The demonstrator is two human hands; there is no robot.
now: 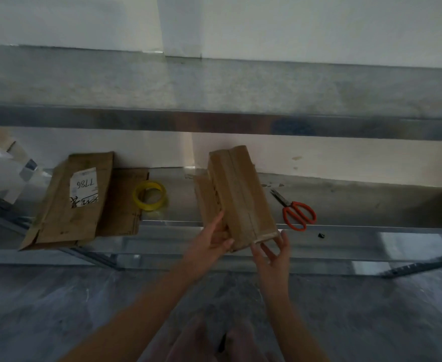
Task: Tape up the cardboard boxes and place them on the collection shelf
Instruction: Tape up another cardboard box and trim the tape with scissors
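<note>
Cardboard box [237, 194], centre frame: left hand [212, 237] pinches its near end, right hand [274, 250] open-fingered at the corner; advise pressing flaps flush before reaching left for tape roll [150, 195].

Facing me, a white-painted wall [319, 24] fills the top of the frame, and a shallow pier [180, 24] stands slightly proud of it at upper centre. A metal shelving unit [214, 124] spans the full width. Its upper deck [214, 84] is grey and mottled, and the front edge carries a dull sheen. Below that deck the wall looks cream, with a few small stains [295, 159] right of centre, behind the lower deck [358, 205]. A perforated rail [423, 267] slants across the lower right. Beneath me, a grey floor [58, 309] streaked with pale marks covers the bottom of the frame. The light is dim and even.
</note>
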